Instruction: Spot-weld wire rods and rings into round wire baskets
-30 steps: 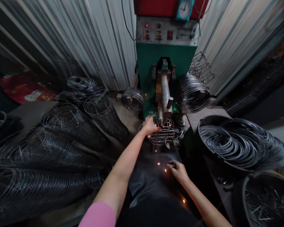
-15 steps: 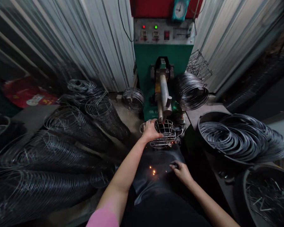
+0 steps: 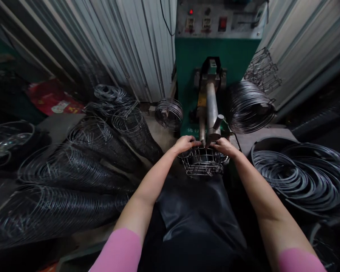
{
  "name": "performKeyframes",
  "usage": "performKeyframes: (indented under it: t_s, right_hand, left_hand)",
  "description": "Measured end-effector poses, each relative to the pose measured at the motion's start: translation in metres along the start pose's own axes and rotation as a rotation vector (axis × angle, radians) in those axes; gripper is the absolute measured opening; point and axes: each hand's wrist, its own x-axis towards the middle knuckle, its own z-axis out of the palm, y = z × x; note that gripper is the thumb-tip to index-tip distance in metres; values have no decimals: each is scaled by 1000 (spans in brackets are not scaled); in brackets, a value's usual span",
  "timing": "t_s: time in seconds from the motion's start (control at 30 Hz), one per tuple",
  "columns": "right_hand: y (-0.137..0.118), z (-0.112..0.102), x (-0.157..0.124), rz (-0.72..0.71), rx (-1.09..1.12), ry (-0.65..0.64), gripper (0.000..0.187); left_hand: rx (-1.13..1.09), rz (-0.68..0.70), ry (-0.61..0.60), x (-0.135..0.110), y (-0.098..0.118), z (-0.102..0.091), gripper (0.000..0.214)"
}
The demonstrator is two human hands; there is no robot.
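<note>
A round wire basket of thin metal bars sits under the electrode arm of a green spot welder. On the basket's left upper rim, my left hand is closed, its thumb and finger reaching toward the electrode tip. My right hand is at the right of the same tip, with its fingers pinched together at the basket's upper edge. Whatever lies between the right fingers is too small and dark to make out. Below the basket, a dark apron covers my lap.
Tall stacks of wire rings lean at the left. A wire coil is beside the welder on the right, a smaller coil on its left. A black tub at the right holds many wire rings.
My right hand has risen from above the apron to the electrode tip. My left hand has shifted along the basket's rim. The sparks are gone, the green lamp is dark, and the view has shifted.
</note>
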Motion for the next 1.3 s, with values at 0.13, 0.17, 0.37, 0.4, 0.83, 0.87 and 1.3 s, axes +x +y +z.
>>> performKeyframes:
  t_s: [0.13, 0.17, 0.37, 0.4, 0.83, 0.87, 1.3]
  right_hand:
    - [12, 8, 14, 62, -88, 98, 19]
    - [14, 8, 16, 87, -109, 125, 19]
    - [18, -13, 14, 120, -116, 108, 21]
    - [17, -16, 12, 115, -112, 101, 21]
    - [-38, 13, -43, 156, -14, -20, 30]
    - [-44, 19, -48, 184, 6, -10, 29]
    - [-114, 80, -57, 412, 214, 85, 36]
  left_hand:
    - [155, -50, 133, 10, 4, 6, 40]
    - [171, -61, 183, 11, 3, 4, 39]
    - [-52, 63, 9, -24, -35, -25, 28]
    - [-116, 65, -98, -36, -43, -25, 27]
    - [-25, 350, -177, -159, -19, -23, 13]
    - [23, 324, -161, -177, -18, -35, 14]
    - [225, -527, 187, -318, -185, -62, 18]
